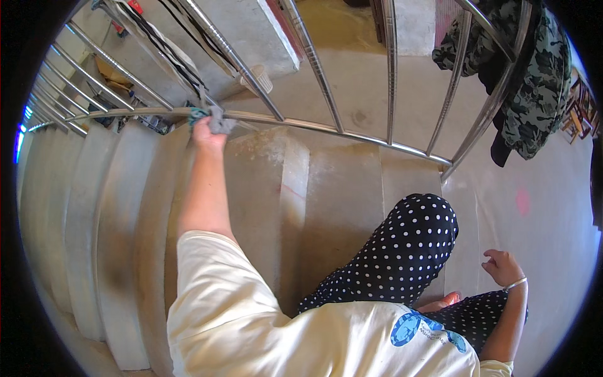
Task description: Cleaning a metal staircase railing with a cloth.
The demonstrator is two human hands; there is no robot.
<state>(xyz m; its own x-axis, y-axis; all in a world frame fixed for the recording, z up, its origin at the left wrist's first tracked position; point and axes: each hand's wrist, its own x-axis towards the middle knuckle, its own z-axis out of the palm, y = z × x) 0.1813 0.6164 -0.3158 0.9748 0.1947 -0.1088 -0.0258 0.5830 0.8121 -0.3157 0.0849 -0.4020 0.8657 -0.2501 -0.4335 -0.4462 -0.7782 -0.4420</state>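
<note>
My left hand (210, 133) reaches out and grips a grey and teal cloth (222, 123). The cloth is pressed on the lower rail (306, 123) of a metal stair railing, at the foot of an upright bar. Near my right knee, my right hand (505, 267) hangs with nothing in it, its fingers loosely bent and apart from the thumb. A bracelet circles that wrist. Concrete steps (261, 188) lie between me and the railing.
Camouflage clothing (534, 94) hangs over the railing's end post at right. Beyond the bars stand a white plastic basket (258, 79) and a wall. Black and white straps (160, 47) hang near my left hand. Wooden furniture (577, 115) is at the far right.
</note>
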